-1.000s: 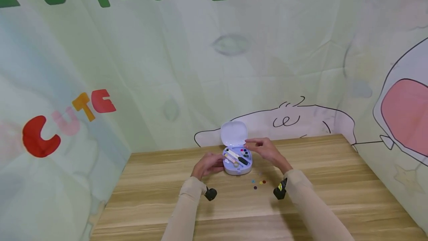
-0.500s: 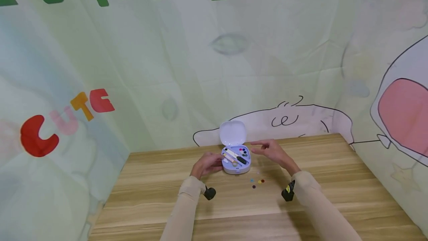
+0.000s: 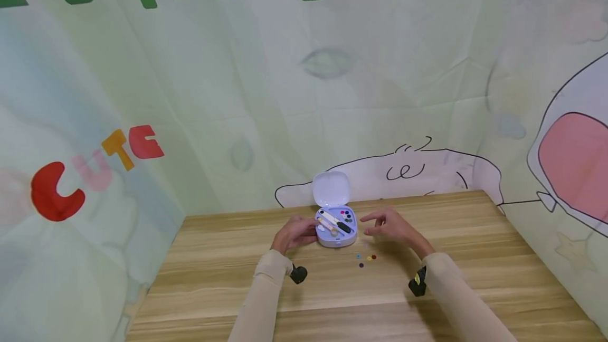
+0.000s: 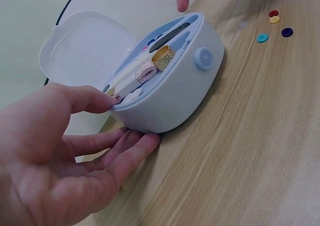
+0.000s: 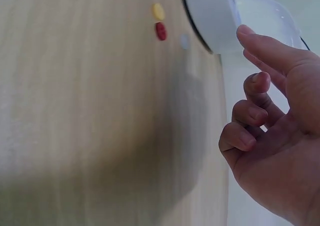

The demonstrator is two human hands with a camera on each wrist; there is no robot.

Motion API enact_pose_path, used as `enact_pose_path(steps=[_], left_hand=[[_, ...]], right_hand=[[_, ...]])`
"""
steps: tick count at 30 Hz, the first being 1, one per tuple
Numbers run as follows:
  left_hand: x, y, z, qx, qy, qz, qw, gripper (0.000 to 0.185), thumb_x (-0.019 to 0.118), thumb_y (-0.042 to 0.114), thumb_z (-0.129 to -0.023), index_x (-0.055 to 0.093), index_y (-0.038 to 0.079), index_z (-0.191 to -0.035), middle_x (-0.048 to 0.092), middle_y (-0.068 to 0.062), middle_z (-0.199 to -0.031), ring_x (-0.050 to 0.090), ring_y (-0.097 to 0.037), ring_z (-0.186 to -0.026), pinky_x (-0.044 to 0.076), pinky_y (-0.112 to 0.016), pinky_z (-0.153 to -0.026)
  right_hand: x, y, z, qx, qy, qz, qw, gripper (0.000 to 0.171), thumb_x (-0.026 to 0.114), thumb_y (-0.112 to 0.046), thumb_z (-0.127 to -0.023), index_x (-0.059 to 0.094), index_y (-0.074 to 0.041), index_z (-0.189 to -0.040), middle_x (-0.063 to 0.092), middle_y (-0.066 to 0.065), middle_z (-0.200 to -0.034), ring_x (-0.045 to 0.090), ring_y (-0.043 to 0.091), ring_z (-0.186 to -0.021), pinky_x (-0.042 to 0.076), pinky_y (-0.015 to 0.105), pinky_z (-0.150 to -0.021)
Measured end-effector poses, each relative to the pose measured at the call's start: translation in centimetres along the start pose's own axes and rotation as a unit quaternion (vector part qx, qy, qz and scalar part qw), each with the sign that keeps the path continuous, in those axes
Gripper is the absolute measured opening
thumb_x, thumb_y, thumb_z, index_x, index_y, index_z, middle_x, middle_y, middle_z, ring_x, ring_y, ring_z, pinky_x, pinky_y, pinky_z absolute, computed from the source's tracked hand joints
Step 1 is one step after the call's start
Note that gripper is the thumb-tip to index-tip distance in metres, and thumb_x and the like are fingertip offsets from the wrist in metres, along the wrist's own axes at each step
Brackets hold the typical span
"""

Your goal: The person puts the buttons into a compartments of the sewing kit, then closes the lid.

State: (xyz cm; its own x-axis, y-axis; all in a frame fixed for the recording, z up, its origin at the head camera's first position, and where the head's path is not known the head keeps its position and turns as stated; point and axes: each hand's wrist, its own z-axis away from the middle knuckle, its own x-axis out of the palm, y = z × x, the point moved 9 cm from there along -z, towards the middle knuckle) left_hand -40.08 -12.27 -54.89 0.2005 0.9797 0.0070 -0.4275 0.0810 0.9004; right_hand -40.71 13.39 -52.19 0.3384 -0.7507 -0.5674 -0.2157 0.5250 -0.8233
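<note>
A sewing box (image 3: 336, 243), pale blue and white, stands on the table with its hinged lid (image 3: 331, 189) raised. Inside lie a dark-handled tool (image 3: 344, 227), a rolled tape measure (image 4: 146, 72), a gold thimble (image 4: 163, 58) and several small buttons. My left hand (image 3: 295, 232) holds the box at its left side, thumb on the rim and fingers against the lower wall. To the right of the box hovers my right hand (image 3: 390, 225), apart from it. Its fingers are loosely bent and hold nothing in the right wrist view (image 5: 280, 101).
In front of the box lie several loose buttons: a turquoise button (image 4: 262, 37), a navy button (image 4: 287, 32), a yellow button (image 4: 274, 19), a red button (image 4: 273, 13) and a pale one (image 4: 243, 24). A printed cloth backdrop (image 3: 237, 94) rises behind the wooden table (image 3: 228, 257).
My right hand has left the rear right of the box by the lid and moved right and toward me. My left hand stays at the box.
</note>
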Motion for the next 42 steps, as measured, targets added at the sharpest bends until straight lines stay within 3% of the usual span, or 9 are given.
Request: enact_pose_path(steps=[6,14,19,24,32,42], left_hand=[[0.0,0.1,0.1,0.000,0.001,-0.005,1.0000,0.037,0.061,0.011,-0.102,0.059,-0.012,-0.130,0.069,-0.022,-0.121,0.067,-0.025,-0.105,0.058,-0.040,-0.099],[0.0,0.0,0.0,0.001,-0.002,-0.010,0.9999,0.037,0.061,0.011,-0.101,0.059,-0.013,-0.129,0.068,-0.023,-0.122,0.066,-0.025,-0.106,0.057,-0.040,-0.100],[-0.1,0.1,0.0,0.001,-0.002,-0.013,0.9999,0.038,0.061,0.012,-0.101,0.059,-0.013,-0.131,0.067,-0.023,-0.123,0.066,-0.026,-0.106,0.058,-0.040,-0.100],[-0.1,0.0,0.1,-0.002,-0.002,-0.012,0.9999,0.038,0.061,0.012,-0.101,0.059,-0.012,-0.130,0.067,-0.022,-0.121,0.065,-0.025,-0.105,0.058,-0.039,-0.099],[0.0,0.1,0.2,-0.001,-0.002,-0.009,1.0000,0.038,0.061,0.011,-0.101,0.058,-0.014,-0.130,0.067,-0.022,-0.120,0.065,-0.025,-0.103,0.058,-0.040,-0.100],[0.1,0.0,0.0,0.001,-0.006,0.001,1.0000,0.033,0.061,0.008,-0.100,0.061,-0.013,-0.125,0.068,-0.019,-0.114,0.065,-0.021,-0.097,0.058,-0.040,-0.099]], right_hand=[[0.6,0.2,0.5,-0.008,-0.014,0.003,1.000,0.031,0.081,-0.016,-0.090,0.077,-0.008,-0.120,0.058,0.004,-0.078,0.051,0.020,-0.072,0.041,0.024,-0.057],[1.8,0.3,1.0,-0.048,-0.054,0.048,0.996,0.020,0.083,-0.015,-0.089,0.081,-0.010,-0.108,0.070,-0.003,-0.084,0.053,0.018,-0.074,0.044,0.025,-0.061],[2.1,0.5,1.2,-0.065,-0.059,0.060,0.994,0.014,0.082,-0.014,-0.089,0.082,-0.010,-0.103,0.077,-0.002,-0.095,0.057,0.014,-0.076,0.048,0.024,-0.065],[2.3,0.5,1.3,-0.087,-0.057,0.067,0.992,0.010,0.082,-0.012,-0.090,0.083,-0.009,-0.100,0.078,-0.002,-0.094,0.056,0.009,-0.071,0.047,0.022,-0.062],[2.5,0.5,1.3,-0.088,-0.052,0.062,0.993,0.007,0.080,-0.011,-0.090,0.083,-0.009,-0.097,0.079,-0.002,-0.094,0.062,0.009,-0.078,0.052,0.022,-0.069],[2.8,0.5,1.2,-0.065,-0.051,0.064,0.995,0.004,0.080,-0.009,-0.091,0.081,-0.011,-0.094,0.073,-0.006,-0.085,0.057,0.014,-0.072,0.047,0.023,-0.062]])
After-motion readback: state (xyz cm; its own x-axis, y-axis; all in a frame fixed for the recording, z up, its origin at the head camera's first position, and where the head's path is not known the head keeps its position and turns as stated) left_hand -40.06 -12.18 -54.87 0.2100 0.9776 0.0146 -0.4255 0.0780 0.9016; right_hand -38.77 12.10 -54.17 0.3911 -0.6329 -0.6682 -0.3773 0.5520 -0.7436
